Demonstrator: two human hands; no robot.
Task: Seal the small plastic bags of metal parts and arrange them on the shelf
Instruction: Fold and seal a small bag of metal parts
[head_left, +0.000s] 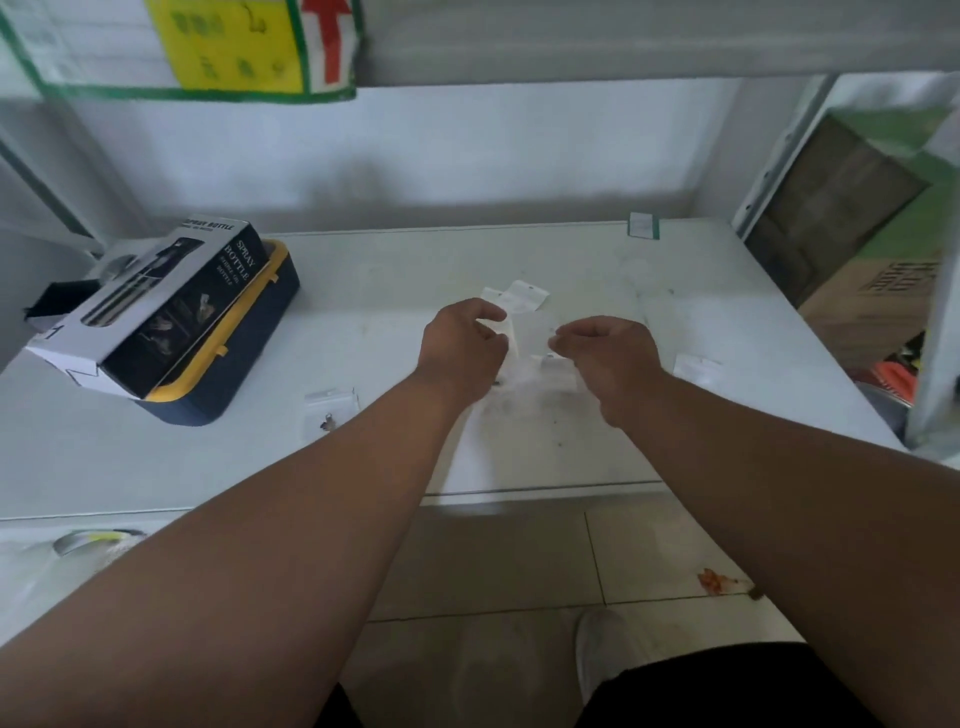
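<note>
Both hands reach forward over the white shelf (727, 332), held close together above its middle. The left hand (462, 345) has its fingers curled, thumb and fingertips pinched on the left edge of a small clear plastic bag (524, 338). The right hand (605, 358) is likewise nearly closed, its fingertips pinching the bag's right edge, so the bag is stretched between the two hands. The bag is blurred and pale against the shelf, and its contents cannot be made out.

Just beyond the hands lie a few more small white-topped bags (522, 295), overlapping one another. Another bag (332, 408) lies flat on the shelf to the left of the left forearm, with a small dark metal part visible inside it. One more bag (696, 366) lies to the right of the right wrist. A small card with a green edge (643, 225) sits at the far edge of the shelf.

On the left of the shelf a dark blue case with yellow trim (244, 364) carries a black-and-white box marked "Spray Bottle" (156, 306), tilted across its top, well apart from the hands. Cardboard boxes (878, 291) stand beyond the shelf's right end. Nothing lies between the hands and the nearby bags.
</note>
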